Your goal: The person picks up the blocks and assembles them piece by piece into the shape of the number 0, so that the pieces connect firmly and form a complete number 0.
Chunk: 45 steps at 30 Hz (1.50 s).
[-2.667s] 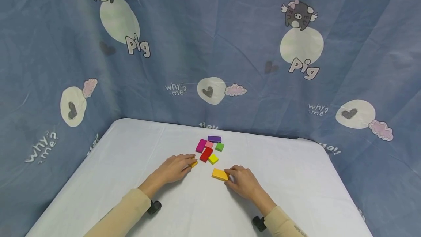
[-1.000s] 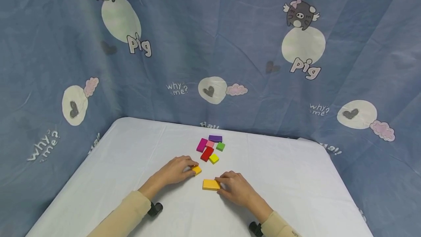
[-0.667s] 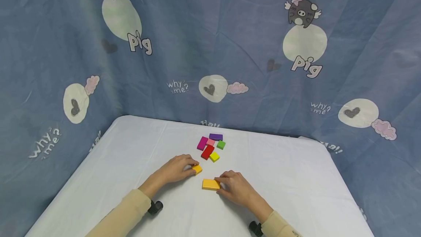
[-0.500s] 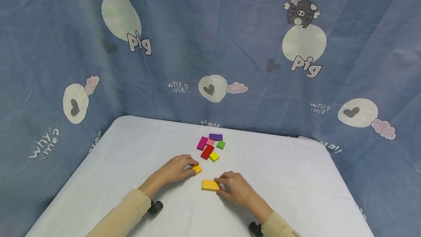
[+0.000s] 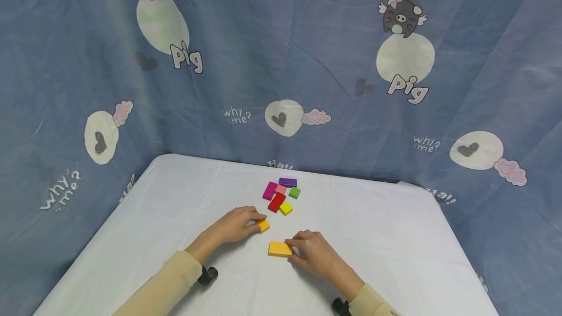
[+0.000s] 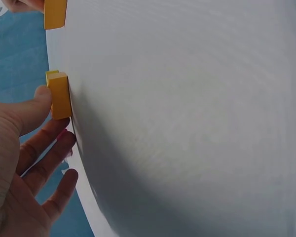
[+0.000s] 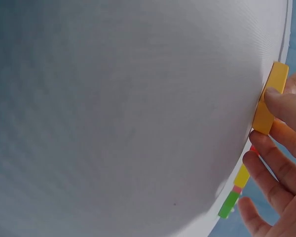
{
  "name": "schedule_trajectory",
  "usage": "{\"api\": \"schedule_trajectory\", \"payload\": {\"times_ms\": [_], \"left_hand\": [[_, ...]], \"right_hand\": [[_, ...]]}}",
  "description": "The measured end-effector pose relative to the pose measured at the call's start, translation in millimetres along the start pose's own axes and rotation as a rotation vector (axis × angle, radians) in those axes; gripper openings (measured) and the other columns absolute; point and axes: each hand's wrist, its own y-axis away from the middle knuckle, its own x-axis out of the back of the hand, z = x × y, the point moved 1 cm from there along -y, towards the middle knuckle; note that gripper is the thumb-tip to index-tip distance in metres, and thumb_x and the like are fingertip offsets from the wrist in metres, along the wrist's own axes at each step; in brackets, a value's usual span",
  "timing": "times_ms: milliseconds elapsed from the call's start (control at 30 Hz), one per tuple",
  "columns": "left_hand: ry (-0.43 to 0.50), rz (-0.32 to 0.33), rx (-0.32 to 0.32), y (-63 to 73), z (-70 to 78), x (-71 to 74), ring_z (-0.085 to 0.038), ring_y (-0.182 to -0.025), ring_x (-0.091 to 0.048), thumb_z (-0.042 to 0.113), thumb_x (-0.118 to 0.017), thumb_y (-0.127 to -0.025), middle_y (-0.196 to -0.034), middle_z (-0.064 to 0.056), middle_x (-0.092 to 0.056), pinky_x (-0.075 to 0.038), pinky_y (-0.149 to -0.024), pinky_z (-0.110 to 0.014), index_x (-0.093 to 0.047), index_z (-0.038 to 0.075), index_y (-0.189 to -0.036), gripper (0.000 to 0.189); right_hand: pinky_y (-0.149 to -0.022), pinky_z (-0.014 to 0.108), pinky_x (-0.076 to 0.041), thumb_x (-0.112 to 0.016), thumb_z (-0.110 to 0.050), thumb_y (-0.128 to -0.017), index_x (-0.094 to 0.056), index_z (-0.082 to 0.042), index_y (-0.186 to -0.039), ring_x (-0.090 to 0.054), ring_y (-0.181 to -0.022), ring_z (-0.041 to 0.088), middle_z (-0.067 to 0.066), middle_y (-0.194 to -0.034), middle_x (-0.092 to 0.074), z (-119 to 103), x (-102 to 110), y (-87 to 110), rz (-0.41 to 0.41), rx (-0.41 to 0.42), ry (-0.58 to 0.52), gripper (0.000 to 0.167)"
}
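My left hand [image 5: 237,224] pinches a small orange-yellow block [image 5: 264,226] between thumb and fingers on the white tabletop. In the left wrist view the thumb lies against that block's near side [image 6: 60,96], with the other fingers spread below. To the right and nearer the front, my right hand [image 5: 313,253] pinches the right end of a longer orange-yellow block [image 5: 278,248]. The right wrist view has its thumb pressed on the long block [image 7: 271,106]. The two held blocks are apart, a short gap of tabletop between them.
Behind the hands lies a loose cluster: a red block [image 5: 276,202], a yellow one [image 5: 286,208], a magenta one [image 5: 270,190], a pink one [image 5: 280,189], a green one [image 5: 294,192] and a purple one [image 5: 288,182]. A blue printed curtain [image 5: 342,126] hangs behind the white table [image 5: 386,238].
The long block in my right hand has shifted left and toward the front, turning straighter. My left hand has drawn its small block slightly right and nearer. The cluster stays put.
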Motion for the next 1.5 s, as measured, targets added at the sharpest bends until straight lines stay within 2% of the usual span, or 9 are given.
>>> {"api": "schedule_trajectory", "payload": {"times_ms": [200,567,1100,1500], "left_hand": [[-0.006,0.001,-0.024,2.3,-1.0,-2.0,-0.013,-0.096,-0.060,0.023,-0.069,-0.093,-0.103,0.005,-0.065,-0.050,-0.088,-0.037,-0.072,0.014,-0.120,0.029],[0.001,-0.009,-0.016,2.8,1.7,-3.5,-0.011,-0.096,-0.059,0.024,-0.071,-0.091,-0.105,0.006,-0.066,-0.050,-0.089,-0.037,-0.072,0.014,-0.118,0.029],[0.009,-0.024,-0.059,5.1,7.0,-2.2,-0.010,-0.100,-0.061,0.024,-0.072,-0.090,-0.106,0.008,-0.067,-0.049,-0.092,-0.038,-0.072,0.013,-0.116,0.028],[0.006,-0.065,-0.072,6.5,10.2,-1.9,-0.012,-0.101,-0.061,0.024,-0.074,-0.089,-0.105,0.011,-0.068,-0.048,-0.095,-0.041,-0.074,0.016,-0.112,0.025]], "right_hand": [[-0.092,0.039,-0.047,-0.073,-0.035,-0.088,-0.071,-0.019,-0.122,-0.059,-0.099,0.010,-0.007,-0.109,-0.066,-2.2,-1.2,1.6,-0.003,-0.007,0.002,0.038],[-0.096,0.043,-0.045,-0.073,-0.037,-0.089,-0.070,-0.020,-0.123,-0.057,-0.101,0.011,-0.007,-0.110,-0.065,-6.0,-2.7,3.6,-0.013,-0.011,0.015,0.039],[-0.095,0.045,-0.044,-0.074,-0.036,-0.088,-0.070,-0.020,-0.123,-0.057,-0.100,0.009,-0.009,-0.109,-0.064,-9.9,-3.3,5.8,-0.010,0.004,0.022,0.038],[-0.095,0.046,-0.044,-0.073,-0.037,-0.088,-0.070,-0.020,-0.122,-0.057,-0.100,0.008,-0.009,-0.108,-0.065,-12.8,-2.8,6.7,-0.019,0.010,0.028,0.039]]}}
